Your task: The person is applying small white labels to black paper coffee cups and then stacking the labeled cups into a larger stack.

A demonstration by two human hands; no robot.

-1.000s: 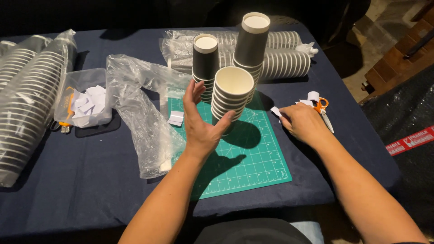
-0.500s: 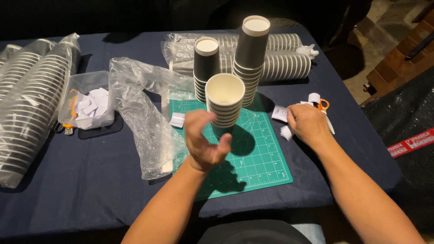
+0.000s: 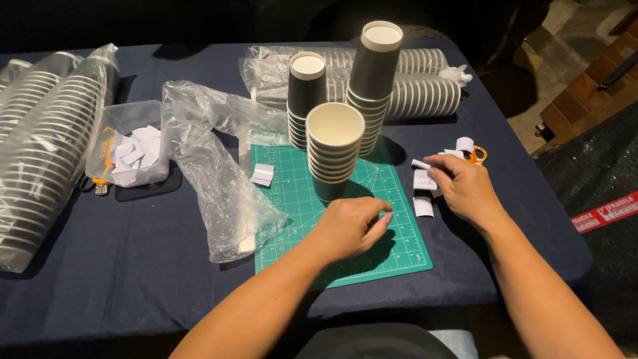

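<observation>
A short stack of dark paper cups (image 3: 334,149) stands on the green cutting mat (image 3: 296,199). My left hand (image 3: 352,226) rests on the mat just in front of that stack, fingers loosely curled, holding nothing. My right hand (image 3: 462,186) lies at the mat's right edge, its fingertips pinching a small white paper slip (image 3: 425,179). More slips (image 3: 423,207) lie beside it. Two taller cup stacks (image 3: 307,100) (image 3: 372,86) stand behind the short one.
Sleeves of cups in plastic lie at the far left (image 3: 46,153) and at the back (image 3: 419,86). An empty crumpled plastic sleeve (image 3: 219,179), a clear tub of paper slips (image 3: 133,149), a slip on the mat (image 3: 263,174) and orange scissors (image 3: 477,154) are nearby.
My left hand let go of the short cup stack and dropped to the mat in front of it. My right hand has gathered a paper slip in its fingertips.
</observation>
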